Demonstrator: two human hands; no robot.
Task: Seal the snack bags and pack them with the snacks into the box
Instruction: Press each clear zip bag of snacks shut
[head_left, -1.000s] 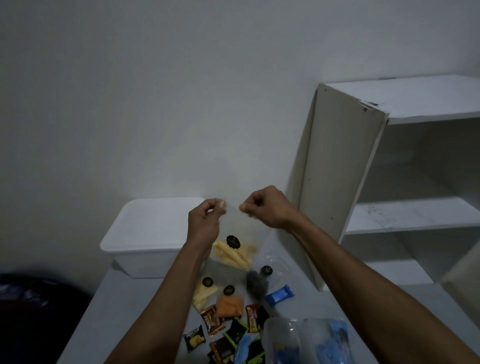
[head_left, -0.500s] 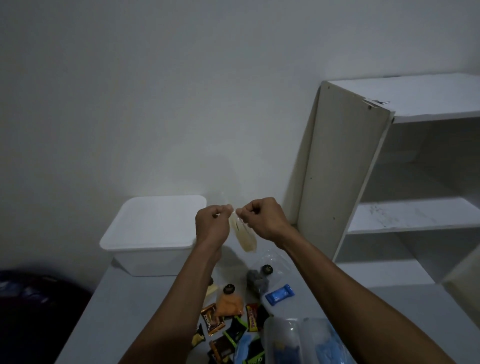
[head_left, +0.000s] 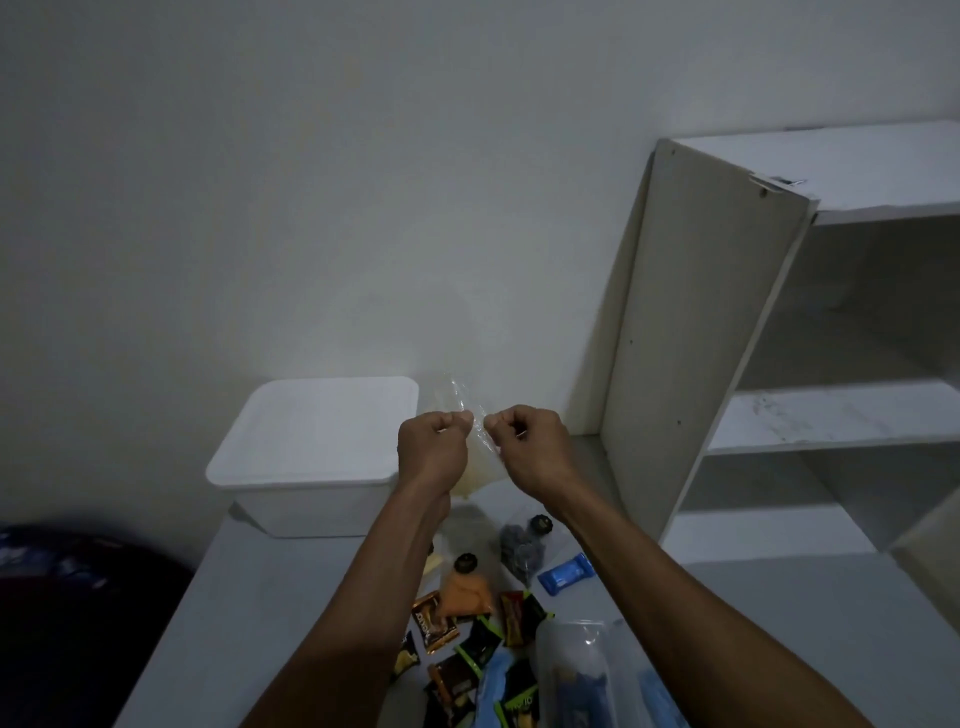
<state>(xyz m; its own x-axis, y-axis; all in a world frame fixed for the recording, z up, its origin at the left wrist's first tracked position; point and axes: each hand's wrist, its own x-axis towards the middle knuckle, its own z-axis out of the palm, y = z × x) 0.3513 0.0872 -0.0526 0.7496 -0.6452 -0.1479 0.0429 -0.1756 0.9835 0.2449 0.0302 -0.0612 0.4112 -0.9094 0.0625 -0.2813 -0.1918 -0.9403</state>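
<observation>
Both hands, left (head_left: 434, 451) and right (head_left: 524, 447), still pinch the bag (head_left: 480, 457) in a tight grip, now closer together, bag turned edge-on.

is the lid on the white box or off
On. The white box shows a flat white lid covering its whole top; nothing inside is visible.

This looks like a plain room in a home, dimly lit, with a bare white wall (head_left: 311, 182) behind a pale worktop (head_left: 249, 597). To the right of the worktop stands a scuffed white shelf unit (head_left: 779, 415) with open compartments. To its left lies something dark and patterned (head_left: 67, 582), too dim to identify.
</observation>
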